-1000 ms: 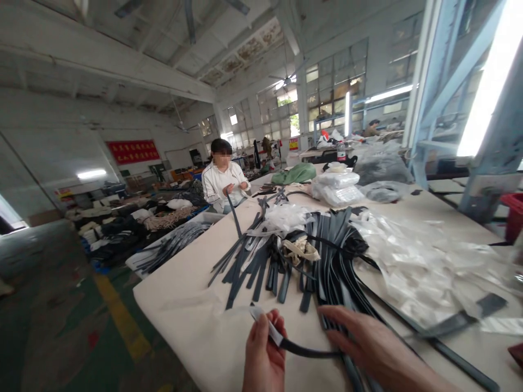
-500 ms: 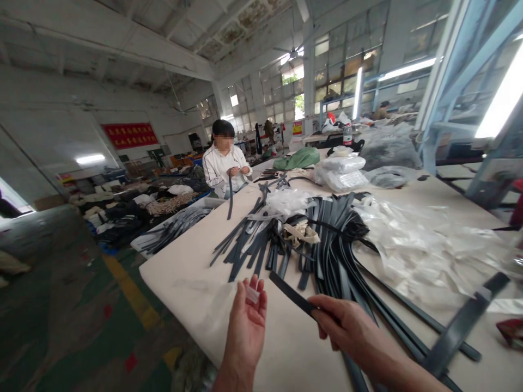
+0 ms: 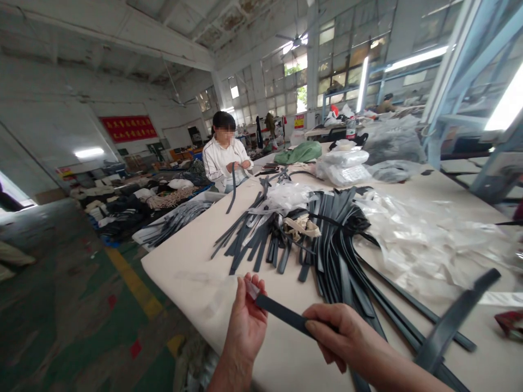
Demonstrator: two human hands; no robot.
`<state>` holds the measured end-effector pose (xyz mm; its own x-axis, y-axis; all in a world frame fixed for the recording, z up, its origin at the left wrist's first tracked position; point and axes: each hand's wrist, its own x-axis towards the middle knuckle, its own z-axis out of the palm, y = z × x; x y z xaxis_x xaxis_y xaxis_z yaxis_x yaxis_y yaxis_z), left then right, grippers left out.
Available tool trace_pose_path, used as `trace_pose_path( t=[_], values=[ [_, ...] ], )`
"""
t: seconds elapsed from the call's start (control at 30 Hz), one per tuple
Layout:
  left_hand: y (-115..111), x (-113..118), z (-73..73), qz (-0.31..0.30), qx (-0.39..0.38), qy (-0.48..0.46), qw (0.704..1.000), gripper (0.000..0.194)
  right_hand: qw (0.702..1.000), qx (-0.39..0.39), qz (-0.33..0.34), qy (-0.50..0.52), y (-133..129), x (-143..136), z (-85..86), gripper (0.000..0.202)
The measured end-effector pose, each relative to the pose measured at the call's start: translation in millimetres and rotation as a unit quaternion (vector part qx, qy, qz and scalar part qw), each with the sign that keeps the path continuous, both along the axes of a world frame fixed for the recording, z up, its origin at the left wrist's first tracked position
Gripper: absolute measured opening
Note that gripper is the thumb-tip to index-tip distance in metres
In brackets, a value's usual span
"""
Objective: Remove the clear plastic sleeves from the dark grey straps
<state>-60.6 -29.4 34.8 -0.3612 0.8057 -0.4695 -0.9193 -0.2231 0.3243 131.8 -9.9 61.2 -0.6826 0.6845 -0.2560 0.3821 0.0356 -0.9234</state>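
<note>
A dark grey strap [image 3: 284, 316] is pinched near one end by my right hand [image 3: 337, 335], its flat tip pointing left. In the fingers of my left hand [image 3: 247, 321], palm up, lies a small clear plastic sleeve [image 3: 252, 289]. The strap's tip meets the sleeve at those fingers; whether it is inside cannot be made out. A curved strap length [image 3: 457, 316] shows beyond my right forearm, which hides whether it is the same strap. Behind my hands lies a pile of similar straps [image 3: 330, 239].
Crumpled clear plastic bags [image 3: 417, 239] cover the right side of the pale table [image 3: 180, 261]. A cream cloth scrap [image 3: 302, 227] lies among the straps. Across the table, a co-worker [image 3: 224, 155] in white handles a dark strap. A red object [image 3: 509, 322] sits at the right edge.
My right hand has brought the strap's tip left and down to the plastic sleeve in my left hand. Before, a gap separated them. The view has shifted slightly.
</note>
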Motion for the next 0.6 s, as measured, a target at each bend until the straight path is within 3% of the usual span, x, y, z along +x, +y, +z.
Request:
trace_pose_path(
  t=[0.27,0.5,0.6],
  values=[
    [-6,-2,-6.0,-0.038,0.003,-0.012,0.999,0.017,0.998,-0.045,-0.005,0.035,8,2,-10.9,0.031],
    [-20,28,-21.4,-0.071,-0.029,0.044,0.996,0.012,0.991,0.123,-0.012,-0.043,0,-7,-17.4,0.027],
    [-29,39,-28.4,-0.099,-0.015,0.048,0.994,0.015,0.986,0.153,0.0,-0.065,-3,-7,-14.2,0.028]
  ],
)
